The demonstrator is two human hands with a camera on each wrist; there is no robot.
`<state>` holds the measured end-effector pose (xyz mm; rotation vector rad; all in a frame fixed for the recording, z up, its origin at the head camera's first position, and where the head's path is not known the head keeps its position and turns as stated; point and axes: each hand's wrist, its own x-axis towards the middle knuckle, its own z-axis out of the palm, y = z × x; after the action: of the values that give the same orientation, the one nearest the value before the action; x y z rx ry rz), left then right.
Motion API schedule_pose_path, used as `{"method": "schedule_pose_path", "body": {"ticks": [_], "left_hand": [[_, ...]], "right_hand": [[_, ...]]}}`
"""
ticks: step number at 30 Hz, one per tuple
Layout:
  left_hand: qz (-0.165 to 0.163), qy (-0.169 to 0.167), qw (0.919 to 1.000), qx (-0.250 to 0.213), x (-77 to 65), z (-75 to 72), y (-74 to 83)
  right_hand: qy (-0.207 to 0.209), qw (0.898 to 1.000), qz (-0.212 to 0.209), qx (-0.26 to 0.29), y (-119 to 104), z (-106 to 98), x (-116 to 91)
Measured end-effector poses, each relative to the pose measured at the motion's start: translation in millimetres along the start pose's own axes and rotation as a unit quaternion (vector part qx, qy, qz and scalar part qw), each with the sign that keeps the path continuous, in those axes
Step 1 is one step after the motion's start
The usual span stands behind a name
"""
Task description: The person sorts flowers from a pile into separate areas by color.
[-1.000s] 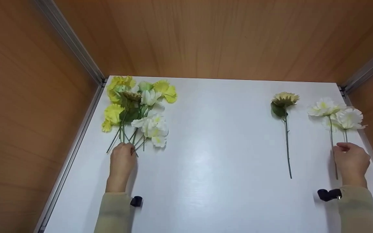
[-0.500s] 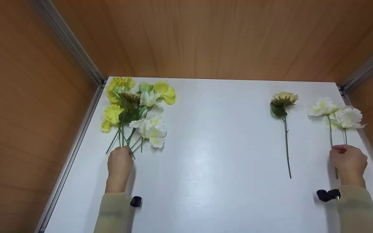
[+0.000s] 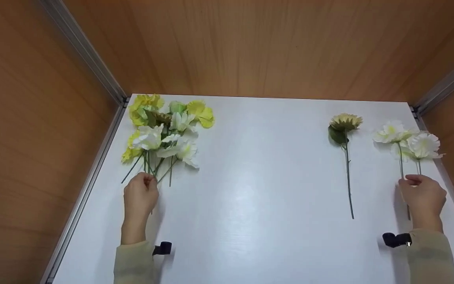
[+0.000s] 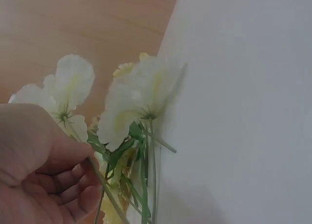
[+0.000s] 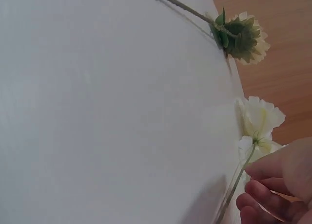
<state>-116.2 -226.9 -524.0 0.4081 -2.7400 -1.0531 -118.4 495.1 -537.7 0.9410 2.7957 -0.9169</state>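
Observation:
My left hand [image 3: 141,197] pinches the green stem of a white flower [image 3: 148,138] between thumb and fingertips. In the left wrist view this white flower [image 4: 73,83] is held up beside the other blooms. Around it lie another white flower [image 3: 185,152], yellow flowers [image 3: 146,108] and a brownish bloom [image 3: 162,117], stems crossing. At the right my right hand [image 3: 424,199] pinches the stem of a white flower [image 3: 391,131] lying on the table, with a second white flower [image 3: 423,145] overlapping it. Fingers [image 5: 265,197] curl below that stem in the right wrist view.
A single cream flower [image 3: 346,122] with a dark leaf lies left of my right hand, its stem pointing toward me. The white table [image 3: 258,189] meets wooden panels [image 3: 242,47] at the back and both sides. A black wrist camera [image 3: 396,239] juts from each sleeve.
My left hand has drawn a white flower up from the left pile and moved slightly left; its bloom now covers part of a yellow one. My right hand has shifted slightly left over the stem.

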Motion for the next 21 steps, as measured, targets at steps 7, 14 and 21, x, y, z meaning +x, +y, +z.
{"method": "schedule_pose_path", "body": {"ticks": [7, 14, 21], "left_hand": [[-0.061, -0.006, 0.9909, -0.120, -2.8, 8.1, 30.4], [-0.072, -0.039, 0.9572, -0.278, -12.4, 38.4, 62.0], [-0.052, -0.082, 0.9248, -0.368, -25.2, 71.0, 93.0]], "right_hand": [[0.028, 0.997, -0.031, 0.069, -47, 18, -34], [0.016, 0.976, -0.124, 0.180, -107, 73, -94], [-0.126, 0.944, -0.189, 0.240, -156, 132, -142]]}}
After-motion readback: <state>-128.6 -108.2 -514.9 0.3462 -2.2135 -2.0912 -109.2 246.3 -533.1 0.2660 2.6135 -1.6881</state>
